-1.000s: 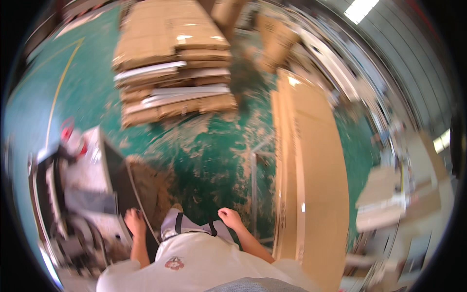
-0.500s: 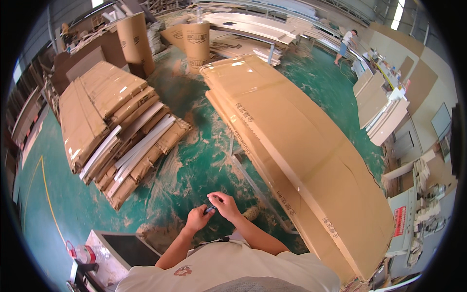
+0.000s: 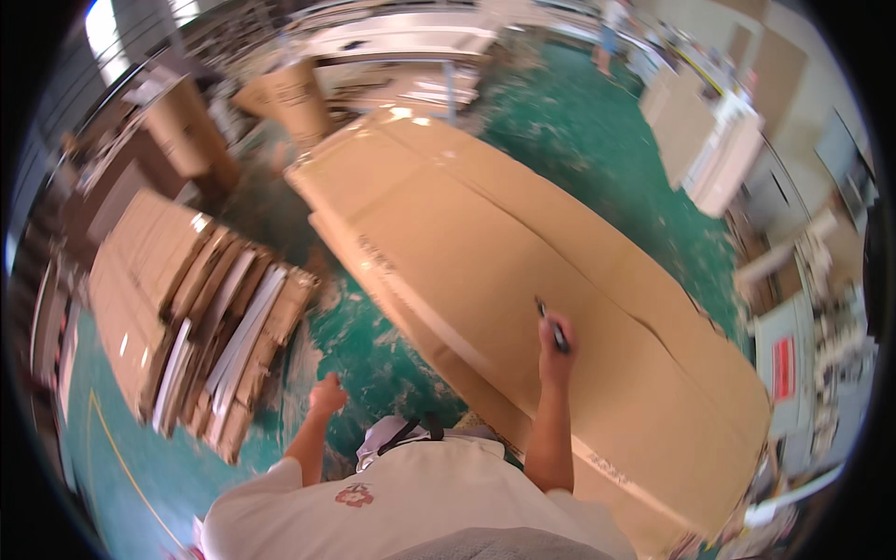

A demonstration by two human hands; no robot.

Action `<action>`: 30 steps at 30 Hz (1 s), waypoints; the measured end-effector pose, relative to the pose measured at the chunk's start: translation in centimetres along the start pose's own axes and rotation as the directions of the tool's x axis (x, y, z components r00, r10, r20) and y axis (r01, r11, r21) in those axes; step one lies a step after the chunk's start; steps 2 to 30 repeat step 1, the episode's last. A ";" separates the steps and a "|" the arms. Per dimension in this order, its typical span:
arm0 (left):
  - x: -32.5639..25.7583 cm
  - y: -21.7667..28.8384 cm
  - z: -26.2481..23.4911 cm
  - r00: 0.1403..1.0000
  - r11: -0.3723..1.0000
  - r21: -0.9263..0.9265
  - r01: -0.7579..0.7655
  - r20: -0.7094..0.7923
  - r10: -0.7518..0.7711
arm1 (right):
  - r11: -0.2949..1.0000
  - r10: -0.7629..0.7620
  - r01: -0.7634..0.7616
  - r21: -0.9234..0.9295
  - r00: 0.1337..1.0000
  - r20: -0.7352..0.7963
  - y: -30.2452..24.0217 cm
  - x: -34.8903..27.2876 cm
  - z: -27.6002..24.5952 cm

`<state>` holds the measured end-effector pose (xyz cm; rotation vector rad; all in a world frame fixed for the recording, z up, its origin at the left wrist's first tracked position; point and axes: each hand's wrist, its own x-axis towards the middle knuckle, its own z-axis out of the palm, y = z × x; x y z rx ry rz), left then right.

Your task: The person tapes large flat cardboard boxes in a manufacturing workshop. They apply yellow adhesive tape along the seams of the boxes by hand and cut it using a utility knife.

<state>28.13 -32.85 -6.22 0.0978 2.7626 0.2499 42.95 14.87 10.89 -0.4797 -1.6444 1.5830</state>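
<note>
A dark, slim marker pen is gripped in my right hand, its thin end pointing forward and to the left. That hand is over the large flat cardboard package; whether the pen touches the board I cannot tell. My left hand is held out to the left above the green floor, between the package and a stack of wrapped panels. Its fingers are curled closed, and blur hides what they may hold.
A stack of cardboard-wrapped panels stands at the left. Brown cardboard rolls and boards are farther back. At the far right a person stands near a bench, with pale panels closer in. Green floor lies between.
My hands have parted from in front of my body. The right one has moved right over the package with the pen, the left one out to the left. The view has shifted rightward.
</note>
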 end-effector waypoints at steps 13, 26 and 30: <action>1.4 1.9 -0.1 0.998 0.998 0.026 -0.051 0.023 0.050 | 1.000 0.006 -0.006 -0.027 1.000 -0.021 3.3 3.1 -1.0; 1.4 1.9 -0.1 0.998 0.998 0.026 -0.051 0.023 0.050 | 1.000 0.006 -0.006 -0.027 1.000 -0.021 3.3 3.1 -1.0; 1.4 1.9 -0.1 0.998 0.998 0.026 -0.051 0.023 0.050 | 1.000 0.006 -0.006 -0.027 1.000 -0.021 3.3 3.1 -1.0</action>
